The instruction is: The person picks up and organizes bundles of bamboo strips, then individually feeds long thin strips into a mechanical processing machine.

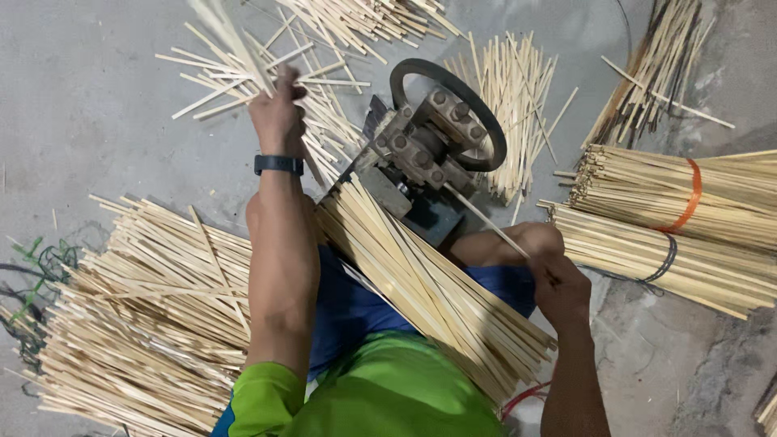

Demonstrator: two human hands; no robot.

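My left hand (278, 113) is raised over the floor, shut on a few thin bamboo sticks (231, 36) that fan upward and blur. My right hand (557, 283) is near my right knee, gripping one long bamboo strip (484, 218) whose far end reaches into a small metal machine with a round wheel (433, 133). A thick bunch of bamboo strips (421, 283) lies slanted across my lap, between my arms, its upper end against the machine. I wear a black wristband on the left wrist.
A big loose heap of strips (137, 316) covers the floor at the left. Scattered sticks (324, 121) lie beyond the machine. Two tied bundles (680, 218) and a darker bunch (647, 81) lie at the right. Wires (32, 283) lie at the far left.
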